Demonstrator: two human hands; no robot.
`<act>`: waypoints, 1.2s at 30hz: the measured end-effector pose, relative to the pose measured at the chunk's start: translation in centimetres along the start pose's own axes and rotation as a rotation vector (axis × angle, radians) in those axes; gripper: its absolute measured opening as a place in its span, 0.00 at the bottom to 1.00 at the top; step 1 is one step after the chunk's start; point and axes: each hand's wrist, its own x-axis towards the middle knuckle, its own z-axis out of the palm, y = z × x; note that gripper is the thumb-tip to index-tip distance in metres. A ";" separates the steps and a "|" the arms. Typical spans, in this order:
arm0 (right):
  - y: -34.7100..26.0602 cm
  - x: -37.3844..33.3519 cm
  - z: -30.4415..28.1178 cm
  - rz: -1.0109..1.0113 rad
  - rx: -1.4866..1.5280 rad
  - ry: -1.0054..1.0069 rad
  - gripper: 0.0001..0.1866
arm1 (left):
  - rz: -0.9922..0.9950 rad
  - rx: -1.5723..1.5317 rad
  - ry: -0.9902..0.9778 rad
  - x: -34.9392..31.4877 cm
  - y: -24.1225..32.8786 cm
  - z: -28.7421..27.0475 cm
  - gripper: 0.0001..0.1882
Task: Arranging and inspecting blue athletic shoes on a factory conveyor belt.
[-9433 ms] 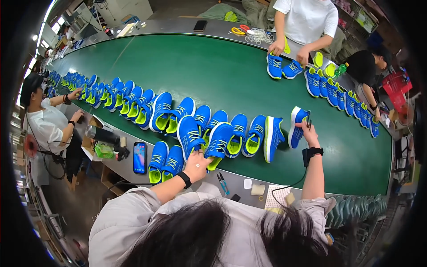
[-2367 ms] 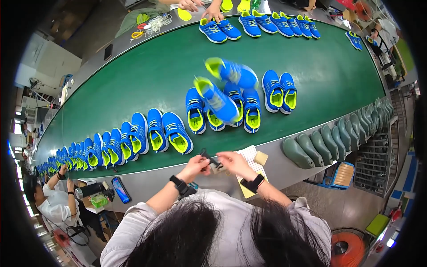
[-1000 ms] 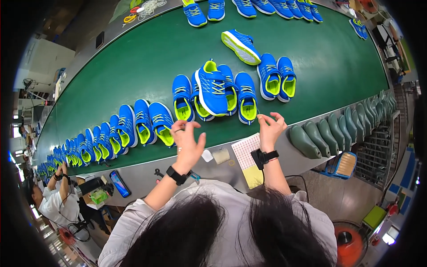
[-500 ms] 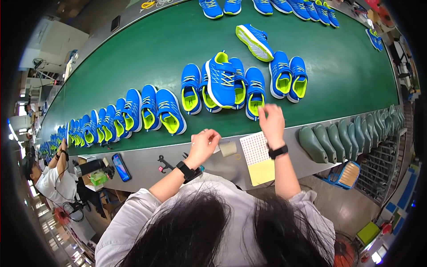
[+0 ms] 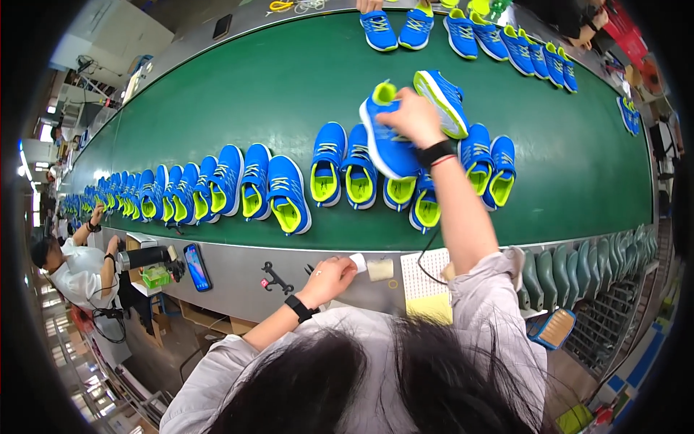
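Observation:
My right hand (image 5: 416,119) reaches out over the green table and grips a blue sneaker (image 5: 391,153) with a lime lining, thumb across its upper. This sneaker is tilted on top of other blue sneakers and partly covers them. Just right of the hand, another sneaker (image 5: 442,105) lies on its side, showing a white and lime sole. My left hand (image 5: 327,281) is low over the grey table edge, its fingers curled together beside a small white piece (image 5: 358,262). Whether the fingers hold that piece is hard to make out.
A long row of sneakers (image 5: 231,181) runs left along the green table (image 5: 275,87); more stand at the far edge, where another person's hand (image 5: 369,5) touches one. Nearby are a tape roll (image 5: 379,270), a sticker sheet (image 5: 426,278), a phone (image 5: 196,267) and green shoe lasts (image 5: 560,271).
My right hand has moved forward from the near sneakers onto the tilted sneaker. My left hand stays low near the white piece. The whole view has shifted, and a hand has appeared at the far edge.

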 end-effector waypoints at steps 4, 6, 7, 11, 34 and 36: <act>7.6 7.8 -3.8 0.068 0.636 -0.140 0.37 | -0.048 0.026 0.057 0.1 -0.7 -0.8 0.08; 13.1 10.7 -4.4 0.121 0.654 -0.121 0.32 | -0.046 0.034 0.055 0.1 -1.2 -0.5 0.08; 12.8 10.9 -4.7 0.121 0.539 -0.242 0.34 | -0.080 0.031 0.081 -0.1 -1.4 -0.5 0.08; 18.2 11.9 -1.9 0.320 0.627 -0.310 0.51 | -0.122 0.073 0.002 0.2 -1.4 0.0 0.08; -5.6 -20.1 -3.0 -1.490 -0.676 -0.412 0.09 | -0.105 -0.275 0.779 -3.2 -3.8 -2.6 0.06; -3.2 -23.3 -0.2 -1.517 -0.651 -0.320 0.10 | -0.104 -0.322 0.776 -3.0 -2.6 -1.9 0.07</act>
